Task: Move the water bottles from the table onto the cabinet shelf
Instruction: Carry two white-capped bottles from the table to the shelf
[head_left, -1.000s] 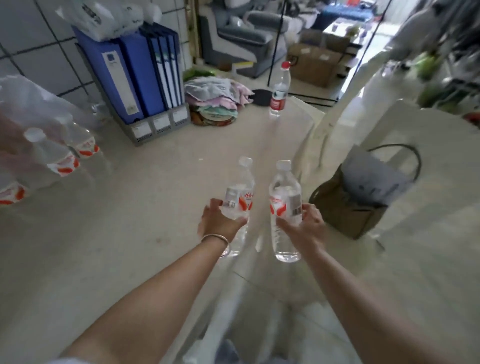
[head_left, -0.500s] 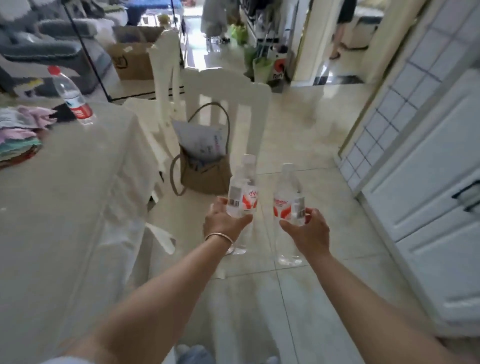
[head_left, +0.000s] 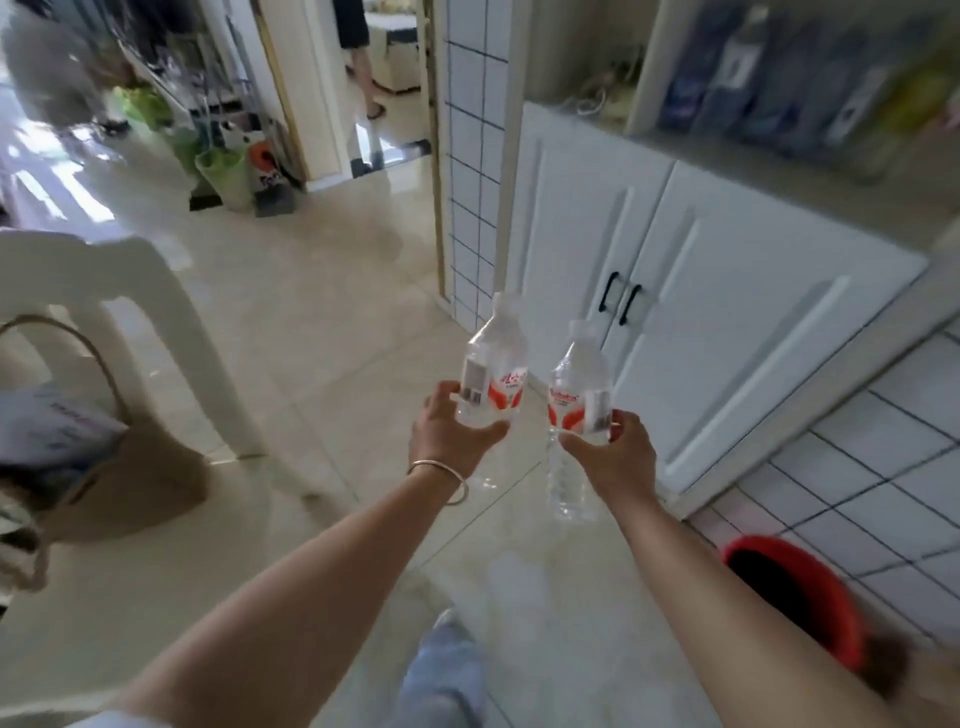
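The person has turned away from the surface, which is gone from view, and now faces the white cabinet (head_left: 691, 291) with its two shut doors and black handles. A second ago the bottles were over the surface's edge; half a second ago they were over open floor beside the white chair (head_left: 104, 291). Now they are carried upright at chest height, close to the cabinet front.

The left hand (head_left: 452, 434) has its grip wrapped round the lower body of the left bottle (head_left: 493, 374), thumb in front. The right hand (head_left: 618, 454) grips the right bottle (head_left: 576, 410) around its label. The two bottles stand just beside each other, not touching.

The shelf (head_left: 779, 166) runs above the doors, already crowded with blurred packets. To my eye the carry is nearly over; what remains is lifting both bottles up onto that shelf. A red bucket (head_left: 795, 592) sits on the floor near the person's right side.
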